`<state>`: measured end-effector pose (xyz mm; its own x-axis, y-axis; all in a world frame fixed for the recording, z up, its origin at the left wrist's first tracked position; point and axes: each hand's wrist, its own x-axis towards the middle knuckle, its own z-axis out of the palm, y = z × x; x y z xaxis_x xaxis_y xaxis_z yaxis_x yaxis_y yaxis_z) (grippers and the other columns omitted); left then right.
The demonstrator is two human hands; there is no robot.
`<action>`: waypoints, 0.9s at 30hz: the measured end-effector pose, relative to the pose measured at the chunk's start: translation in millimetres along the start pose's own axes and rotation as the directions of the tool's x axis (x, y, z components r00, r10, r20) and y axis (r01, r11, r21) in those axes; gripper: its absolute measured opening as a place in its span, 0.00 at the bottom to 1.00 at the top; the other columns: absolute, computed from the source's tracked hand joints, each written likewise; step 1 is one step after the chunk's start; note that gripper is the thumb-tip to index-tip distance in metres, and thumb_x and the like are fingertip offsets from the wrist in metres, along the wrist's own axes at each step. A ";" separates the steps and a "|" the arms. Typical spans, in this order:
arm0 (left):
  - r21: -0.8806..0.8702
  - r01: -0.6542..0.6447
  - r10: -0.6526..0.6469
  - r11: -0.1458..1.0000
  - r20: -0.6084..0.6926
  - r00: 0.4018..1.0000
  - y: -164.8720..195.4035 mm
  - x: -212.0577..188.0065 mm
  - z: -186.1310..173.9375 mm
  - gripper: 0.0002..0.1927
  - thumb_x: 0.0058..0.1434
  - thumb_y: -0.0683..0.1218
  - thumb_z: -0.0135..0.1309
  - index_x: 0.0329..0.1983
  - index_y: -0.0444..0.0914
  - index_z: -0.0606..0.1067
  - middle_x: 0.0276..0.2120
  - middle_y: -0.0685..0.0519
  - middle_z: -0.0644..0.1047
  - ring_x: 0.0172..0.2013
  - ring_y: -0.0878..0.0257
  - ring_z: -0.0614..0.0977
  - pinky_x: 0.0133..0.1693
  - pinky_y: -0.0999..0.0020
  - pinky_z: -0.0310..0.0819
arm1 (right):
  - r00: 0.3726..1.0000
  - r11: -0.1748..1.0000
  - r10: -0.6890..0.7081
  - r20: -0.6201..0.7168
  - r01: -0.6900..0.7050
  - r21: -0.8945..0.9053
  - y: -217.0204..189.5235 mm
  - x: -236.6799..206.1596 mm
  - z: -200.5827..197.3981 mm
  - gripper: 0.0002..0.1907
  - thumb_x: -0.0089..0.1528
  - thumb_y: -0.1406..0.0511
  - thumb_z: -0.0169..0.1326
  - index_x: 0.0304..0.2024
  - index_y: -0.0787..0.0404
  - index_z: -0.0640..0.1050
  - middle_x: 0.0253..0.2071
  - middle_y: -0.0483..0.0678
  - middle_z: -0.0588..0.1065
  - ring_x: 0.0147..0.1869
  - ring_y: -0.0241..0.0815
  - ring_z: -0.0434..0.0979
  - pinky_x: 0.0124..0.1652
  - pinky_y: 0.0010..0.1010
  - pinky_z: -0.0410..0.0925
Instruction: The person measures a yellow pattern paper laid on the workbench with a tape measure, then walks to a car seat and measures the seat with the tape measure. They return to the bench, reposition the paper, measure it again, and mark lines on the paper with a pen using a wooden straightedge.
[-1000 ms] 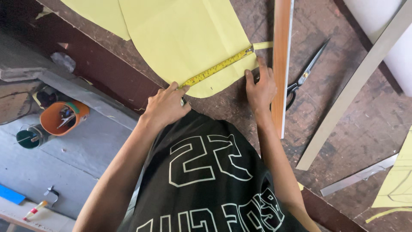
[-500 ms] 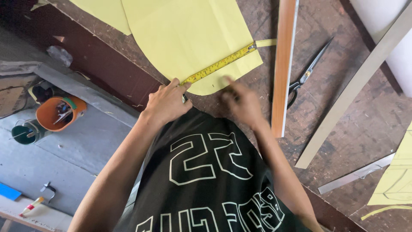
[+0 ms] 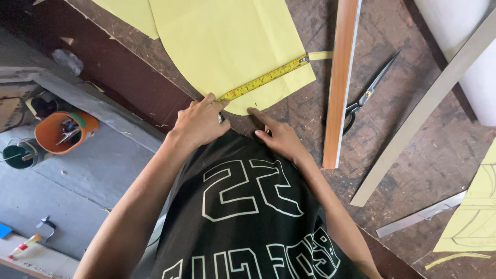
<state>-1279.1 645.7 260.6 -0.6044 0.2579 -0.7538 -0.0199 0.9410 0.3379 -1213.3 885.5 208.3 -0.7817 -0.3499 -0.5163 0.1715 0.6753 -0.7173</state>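
Observation:
A large yellow paper sheet point(image 3: 232, 46) with a curved near edge lies on a scratched brown worktable point(image 3: 413, 170). A yellow tape measure point(image 3: 263, 78) is stretched across the sheet's lower part. My left hand point(image 3: 199, 124) pinches the near end of the tape at the paper's edge. My right hand point(image 3: 276, 135) rests just right of it, index finger pointing at the paper's curved edge, holding nothing. My black shirt with white numerals fills the bottom of the view.
A long wooden ruler point(image 3: 341, 77) lies right of the sheet, black-handled scissors point(image 3: 369, 93) beside it. A grey metal bar point(image 3: 423, 108) and a steel ruler point(image 3: 421, 221) lie further right, with another yellow pattern piece point(image 3: 473, 217). An orange pot point(image 3: 62, 132) stands on the floor at left.
My right hand left the far end of the tape near the wooden ruler and came back left to the paper's near edge. My left hand stayed on the tape's near end.

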 end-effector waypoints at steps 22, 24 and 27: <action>-0.009 0.005 -0.005 1.000 0.009 1.000 -1.0 -0.3 -1.8 0.33 0.60 0.54 0.51 0.71 0.49 0.67 0.58 0.51 0.70 0.55 0.45 0.77 0.49 0.45 0.78 | 0.999 0.998 -0.003 -0.039 0.005 0.065 -1.5 -1.5 -3.6 0.35 0.63 0.58 0.55 0.73 0.42 0.64 0.33 0.54 0.77 0.40 0.52 0.81 0.45 0.44 0.71; -0.008 -0.009 0.009 1.000 -0.007 1.000 -1.1 -0.1 -2.4 0.33 0.60 0.53 0.51 0.71 0.49 0.67 0.59 0.50 0.70 0.54 0.45 0.77 0.49 0.45 0.77 | 0.997 0.994 0.078 -0.009 -0.077 0.082 0.7 -1.2 -2.5 0.35 0.62 0.58 0.55 0.72 0.41 0.65 0.30 0.54 0.76 0.39 0.51 0.81 0.44 0.43 0.71; -0.024 0.008 -0.008 1.000 0.025 1.000 -0.5 0.1 -2.7 0.33 0.60 0.53 0.50 0.72 0.48 0.66 0.58 0.49 0.71 0.54 0.47 0.79 0.48 0.47 0.80 | 0.999 0.995 0.012 -0.041 -0.008 0.098 5.7 0.0 -0.9 0.34 0.62 0.59 0.56 0.72 0.43 0.66 0.33 0.54 0.77 0.39 0.50 0.81 0.43 0.42 0.71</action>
<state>-1281.3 644.6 261.9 -0.5840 0.2560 -0.7703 -0.0440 0.9376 0.3450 -1212.9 889.9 204.6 -0.8032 -0.3148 -0.5058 0.2359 0.6116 -0.7552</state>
